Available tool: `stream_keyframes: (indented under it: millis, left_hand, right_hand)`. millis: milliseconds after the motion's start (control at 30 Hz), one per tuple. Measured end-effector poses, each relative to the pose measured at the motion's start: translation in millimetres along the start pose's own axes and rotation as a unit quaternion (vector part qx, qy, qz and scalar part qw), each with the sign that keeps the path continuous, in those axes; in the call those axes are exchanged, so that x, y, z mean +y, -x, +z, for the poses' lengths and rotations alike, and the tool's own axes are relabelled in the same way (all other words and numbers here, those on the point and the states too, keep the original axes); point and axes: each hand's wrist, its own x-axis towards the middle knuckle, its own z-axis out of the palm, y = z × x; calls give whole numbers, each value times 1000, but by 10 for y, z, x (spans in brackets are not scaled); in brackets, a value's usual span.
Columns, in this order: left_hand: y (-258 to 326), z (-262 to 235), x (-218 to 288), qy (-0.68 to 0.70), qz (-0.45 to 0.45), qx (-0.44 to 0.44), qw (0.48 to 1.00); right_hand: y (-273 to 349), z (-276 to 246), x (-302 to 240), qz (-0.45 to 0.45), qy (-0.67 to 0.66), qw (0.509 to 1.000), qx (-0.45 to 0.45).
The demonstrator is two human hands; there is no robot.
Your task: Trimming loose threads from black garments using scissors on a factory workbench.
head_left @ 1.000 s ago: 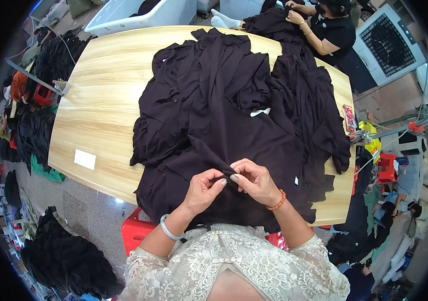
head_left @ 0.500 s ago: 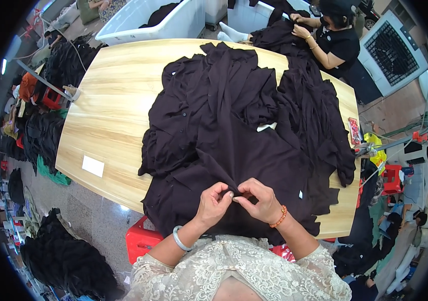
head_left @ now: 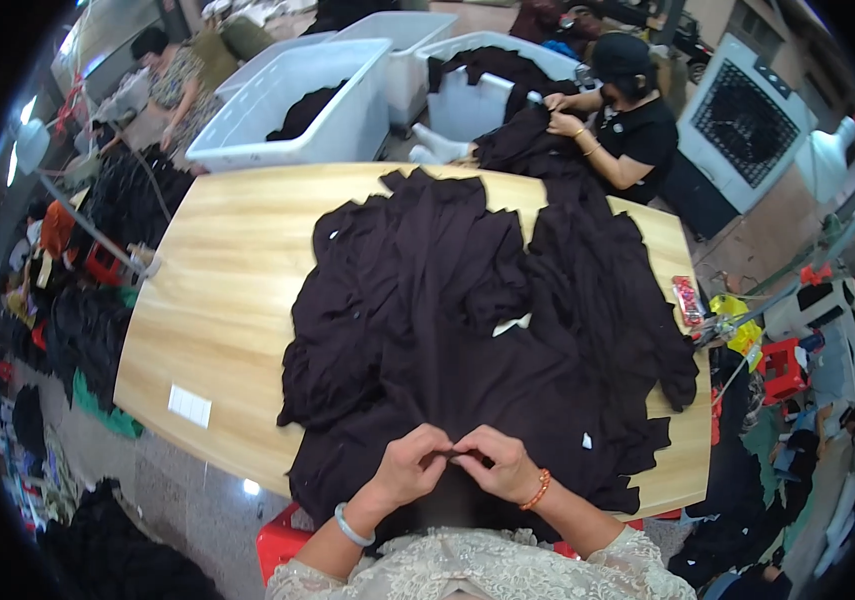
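Note:
A heap of black garments [head_left: 467, 330] covers the right half of a light wooden table [head_left: 217, 290]. My left hand [head_left: 409, 463] and my right hand [head_left: 495, 463] meet at the near edge of the heap, both pinching a small fold of the black fabric [head_left: 455, 456] between fingers and thumbs. A pale bangle circles my left wrist and an orange bead bracelet my right. A small white label [head_left: 510, 325] shows in the middle of the heap.
At the table's far end a person in a black top and cap [head_left: 627, 120] handles more black cloth. White plastic bins [head_left: 292, 100] stand beyond the table. A white tag [head_left: 189, 405] lies on the near left of the table. A red stool [head_left: 282, 540] stands below the edge.
The view has tilted up, so the hands sit lower in the picture. Both hands stay pinched together on the same fold of black fabric at the near edge.

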Motion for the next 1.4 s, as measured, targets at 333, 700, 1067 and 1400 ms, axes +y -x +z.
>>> stream_keyframes:
  millis: [333,700,1067,1400]
  left_hand:
    - [29,116,74,-63,69,75,993]
    - [285,149,96,-130,43,79,987]
    - [248,266,185,-203,69,108,971]
    - [200,253,120,-140,-55,83,985]
  right_hand:
    - [48,7,69,-50,53,997,8]
    - [24,0,97,13,-20,994,-103]
    - [148,201,-53,-38,97,990,92]
    - [139,121,-13,-86,137,986,50]
